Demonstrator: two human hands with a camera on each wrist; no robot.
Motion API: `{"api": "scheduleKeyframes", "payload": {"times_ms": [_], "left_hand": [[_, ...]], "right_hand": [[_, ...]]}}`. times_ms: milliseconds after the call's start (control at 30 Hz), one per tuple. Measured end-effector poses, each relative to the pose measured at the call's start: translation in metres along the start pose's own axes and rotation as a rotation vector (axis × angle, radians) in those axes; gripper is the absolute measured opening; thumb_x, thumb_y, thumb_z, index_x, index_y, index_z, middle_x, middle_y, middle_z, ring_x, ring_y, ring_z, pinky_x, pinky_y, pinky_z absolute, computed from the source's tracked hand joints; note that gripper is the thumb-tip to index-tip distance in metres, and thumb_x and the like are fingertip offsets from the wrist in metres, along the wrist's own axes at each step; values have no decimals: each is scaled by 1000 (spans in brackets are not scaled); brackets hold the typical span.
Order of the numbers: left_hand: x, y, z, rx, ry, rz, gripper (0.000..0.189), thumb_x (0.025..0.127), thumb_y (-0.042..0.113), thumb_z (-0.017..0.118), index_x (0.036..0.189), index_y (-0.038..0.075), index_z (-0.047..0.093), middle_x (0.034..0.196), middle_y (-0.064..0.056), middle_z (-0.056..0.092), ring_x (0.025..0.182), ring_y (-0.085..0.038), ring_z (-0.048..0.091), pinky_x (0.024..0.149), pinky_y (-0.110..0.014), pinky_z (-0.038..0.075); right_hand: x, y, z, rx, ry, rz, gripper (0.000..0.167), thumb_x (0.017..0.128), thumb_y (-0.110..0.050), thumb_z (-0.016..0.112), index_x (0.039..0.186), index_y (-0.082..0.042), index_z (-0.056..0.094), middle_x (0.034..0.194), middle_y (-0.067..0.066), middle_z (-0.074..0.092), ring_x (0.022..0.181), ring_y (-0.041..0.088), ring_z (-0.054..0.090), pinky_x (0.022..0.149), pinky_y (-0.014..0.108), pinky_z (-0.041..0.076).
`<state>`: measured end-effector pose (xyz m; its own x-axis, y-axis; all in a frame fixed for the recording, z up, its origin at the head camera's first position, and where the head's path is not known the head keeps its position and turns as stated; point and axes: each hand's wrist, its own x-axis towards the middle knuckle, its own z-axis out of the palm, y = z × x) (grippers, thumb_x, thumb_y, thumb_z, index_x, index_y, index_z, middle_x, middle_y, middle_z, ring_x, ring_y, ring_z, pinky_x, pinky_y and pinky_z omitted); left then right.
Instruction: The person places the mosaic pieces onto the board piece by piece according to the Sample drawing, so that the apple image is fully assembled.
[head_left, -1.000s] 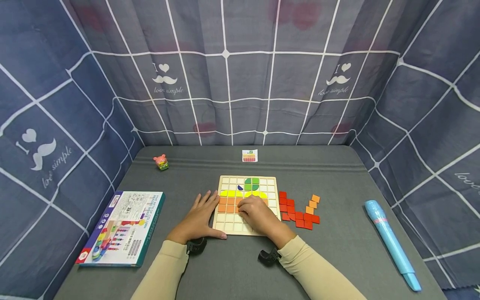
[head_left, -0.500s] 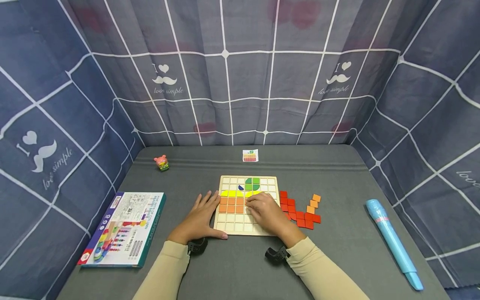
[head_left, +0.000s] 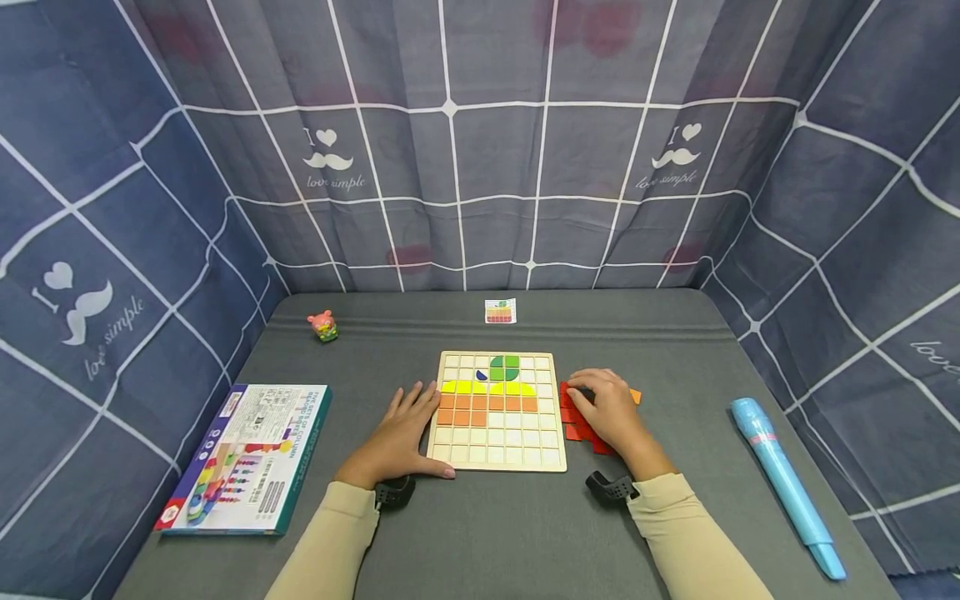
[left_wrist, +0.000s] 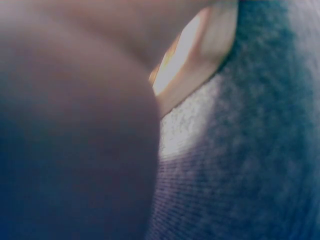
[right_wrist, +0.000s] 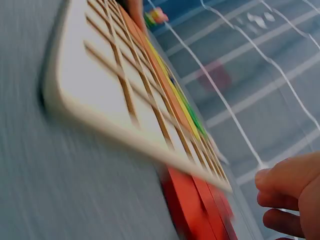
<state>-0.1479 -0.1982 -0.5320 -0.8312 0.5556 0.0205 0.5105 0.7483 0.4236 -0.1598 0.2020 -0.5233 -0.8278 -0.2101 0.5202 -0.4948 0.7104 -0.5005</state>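
Observation:
A wooden grid board [head_left: 495, 465] lies on the grey table. Set in its cells are orange tiles [head_left: 462, 411], yellow pieces [head_left: 480, 387], green pieces [head_left: 504, 367] and a small dark blue piece [head_left: 481, 376]. My left hand [head_left: 397, 437] rests with spread fingers along the board's left edge, thumb near its front corner. To the right of the board, my right hand [head_left: 611, 408] hovers over or touches loose red tiles [head_left: 573, 432], partly hiding them. Its bent fingers [right_wrist: 282, 180] show nothing between them in the right wrist view. The blurred left wrist view shows little.
A small picture card [head_left: 500, 312] lies behind the board. At the back left stands a pink-headed toy figure [head_left: 323, 326]. A flat box [head_left: 243, 458] is at left, a light blue tube-shaped object [head_left: 787, 487] at right. Orange tile edges [head_left: 636, 397] show beyond my right hand.
My right hand has left the board and moved right to the loose tiles. The upper orange row, partly covered before, now shows across the board. My left hand stays put.

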Motion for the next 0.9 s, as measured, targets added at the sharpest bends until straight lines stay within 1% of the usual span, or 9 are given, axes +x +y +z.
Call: {"api": "scheduleKeyframes", "payload": {"times_ms": [100,233,400,500,600,700,767,833,900], "left_hand": [[-1,1,-1,-4,4,4,142,66,88,76,167,1,24,173,-16,15,158,-38,8,124,-59,-2],[-1,2,-1,-11,10,4,141,67,87,77,166,1,26,172,-17,17,158,-39,9,124,-60,-2],[-1,2,-1,-11,12,5,141,67,87,77,166,1,26,173,-16,17,158,-39,9,124,-59,-2],[-1,2,-1,-13,15,4,142,66,88,77,166,1,26,173,-16,17,158,-39,9,124,-59,-2],[-1,2,-1,-16,18,5,142,66,87,78,166,0,27,172,-17,18,158,-40,10,124,-60,-1],[-1,1,0,-15,13,0,142,66,87,77,166,1,25,173,-16,17,158,-39,9,124,-60,-1],[-1,1,0,-12,8,-5,143,66,88,77,167,1,24,173,-16,15,159,-38,8,124,-59,-2],[0,0,0,-5,-2,-12,143,66,89,76,167,3,23,174,-14,13,159,-36,6,124,-57,-3],[0,0,1,1,-10,-16,144,66,89,75,168,3,21,174,-13,12,159,-35,5,125,-55,-4]], "right_hand": [[-6,18,-15,-44,34,40,13,88,2,83,101,1,81,110,13,75,104,37,68,99,58,48],[-15,37,-32,-65,68,110,15,85,6,82,100,3,80,109,17,75,105,42,67,103,65,42],[-25,49,-44,-90,34,206,14,84,5,82,98,4,80,109,20,74,109,46,66,109,73,33],[-28,51,-47,-106,-3,239,11,87,3,80,98,6,80,111,22,73,110,47,65,110,72,31],[-28,50,-49,-118,-24,248,10,89,3,78,98,7,80,113,22,73,112,47,64,111,69,32],[-28,48,-49,-123,-23,246,10,91,3,77,99,6,80,114,22,73,111,47,64,109,68,34],[-28,47,-50,-126,-9,244,9,91,2,77,99,5,80,112,21,73,108,46,65,104,67,39],[-30,47,-51,-129,11,250,8,91,1,78,99,3,80,107,19,73,101,44,66,96,64,46],[-32,48,-52,-130,31,261,7,90,2,80,97,2,81,103,17,73,97,42,67,91,61,49]]}}
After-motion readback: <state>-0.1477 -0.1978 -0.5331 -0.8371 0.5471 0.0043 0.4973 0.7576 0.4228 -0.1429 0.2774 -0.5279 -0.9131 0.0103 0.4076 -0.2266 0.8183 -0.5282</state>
